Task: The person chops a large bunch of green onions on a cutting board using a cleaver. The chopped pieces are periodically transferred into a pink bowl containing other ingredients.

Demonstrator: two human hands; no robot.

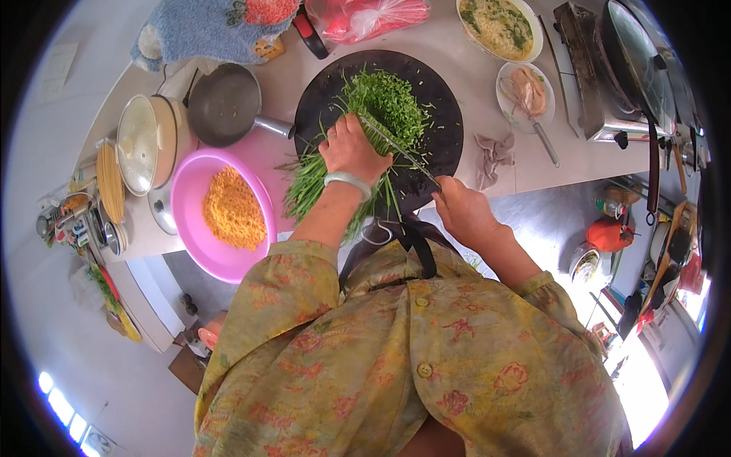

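My left hand (355,149) presses down on a bunch of long green stalks, likely garlic chives (308,185), on a round black cutting board (448,123). In my right hand (467,212) is the handle of a kitchen knife (400,149). Its blade runs up to the left hand's fingertips, between the whole stalks and a heap of finely chopped greens (388,105). Small cut pieces lie scattered on the board to the right of the heap. The stalks' lower ends hang over the board's near edge.
A pink basin (181,214) with orange-yellow crumbly food stands left, beside a frying pan (224,105) and a lidded pot (137,145). At right are a plate with a whisk (545,140), a crumpled cloth (494,160), a bowl of food (539,43) and a gas stove (588,85).
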